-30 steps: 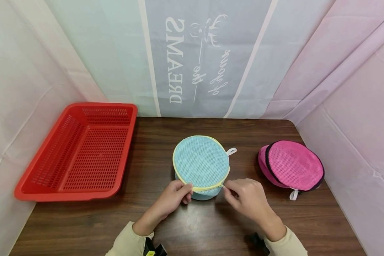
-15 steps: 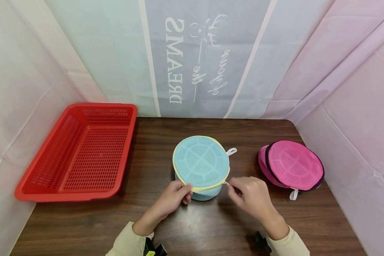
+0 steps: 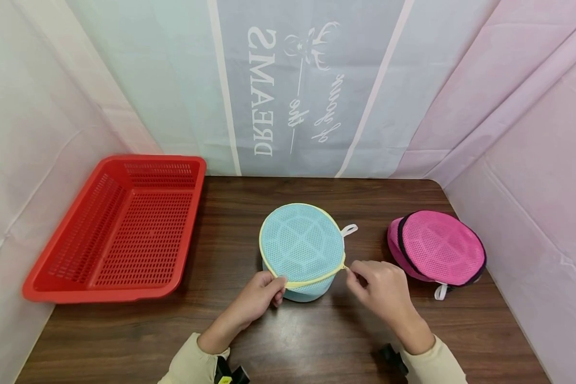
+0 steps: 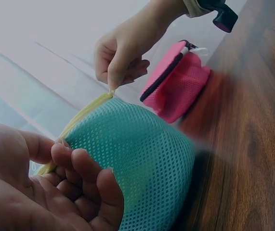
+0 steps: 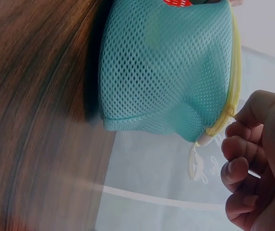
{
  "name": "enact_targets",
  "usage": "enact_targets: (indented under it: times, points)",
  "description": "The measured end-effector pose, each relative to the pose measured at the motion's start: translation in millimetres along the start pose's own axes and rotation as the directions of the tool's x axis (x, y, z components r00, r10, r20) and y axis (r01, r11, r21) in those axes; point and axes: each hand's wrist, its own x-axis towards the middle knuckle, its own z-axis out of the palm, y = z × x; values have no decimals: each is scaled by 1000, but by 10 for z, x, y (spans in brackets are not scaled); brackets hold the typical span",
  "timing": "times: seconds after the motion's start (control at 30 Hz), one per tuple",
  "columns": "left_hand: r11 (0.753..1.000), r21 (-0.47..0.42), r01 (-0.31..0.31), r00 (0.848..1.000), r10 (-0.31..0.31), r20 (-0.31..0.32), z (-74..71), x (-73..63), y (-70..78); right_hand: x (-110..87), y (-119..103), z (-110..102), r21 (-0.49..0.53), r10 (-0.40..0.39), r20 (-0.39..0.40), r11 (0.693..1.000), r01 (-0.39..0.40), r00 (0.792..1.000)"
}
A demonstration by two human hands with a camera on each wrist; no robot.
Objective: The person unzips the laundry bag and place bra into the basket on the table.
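Observation:
A round light-blue mesh laundry bag with a yellow zipper rim stands on the table in front of me. My left hand pinches the rim at its near left between thumb and fingers. At the near right of the rim, my right hand pinches the small zipper pull, which the right wrist view shows between thumb and forefinger. A white fabric loop sticks out from the bag's right side, just beyond that pull. In the left wrist view, the blue mesh side slopes down under the yellow zipper.
To the right sits a pink mesh bag with black trim and its own white loop. A red plastic basket occupies the left side of the brown wooden table. Fabric curtains enclose the back and sides.
My right hand has drawn the zipper pull along the rim, to the right and away from me. My left hand keeps its pinch, nearly in place.

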Motion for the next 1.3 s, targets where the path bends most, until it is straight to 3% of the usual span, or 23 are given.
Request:
enact_targets:
  times: [0.9,1.3]
  points:
    - [997,70,-25,998,21,51,-39,-28,-67,-26,64,118,-62,87,-79,994,-92,993]
    - [999,10,-39,996,38,75,-25,-19,-27,16,48,106,-92,101,-101,990,-110,990]
